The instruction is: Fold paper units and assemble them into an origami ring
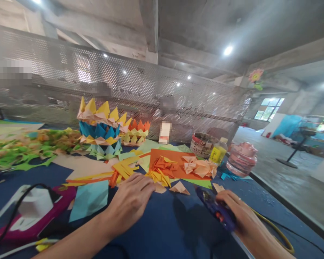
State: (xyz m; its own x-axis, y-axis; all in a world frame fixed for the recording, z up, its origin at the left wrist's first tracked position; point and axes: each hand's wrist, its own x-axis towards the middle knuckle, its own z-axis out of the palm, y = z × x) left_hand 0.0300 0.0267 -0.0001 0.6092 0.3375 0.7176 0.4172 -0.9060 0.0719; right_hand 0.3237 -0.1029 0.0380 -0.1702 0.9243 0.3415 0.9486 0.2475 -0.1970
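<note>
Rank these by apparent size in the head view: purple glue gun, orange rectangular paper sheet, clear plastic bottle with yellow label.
1. Orange sheet
2. Purple glue gun; nearness to the camera enlarges it
3. Yellow-labelled bottle

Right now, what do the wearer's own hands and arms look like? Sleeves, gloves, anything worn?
Left hand and right hand: no gloves. Both forearms bare where visible, no sleeves, no watch or bracelet seen. Small pale glint on a right finger, possibly a ring; too blurred to tell.
</note>
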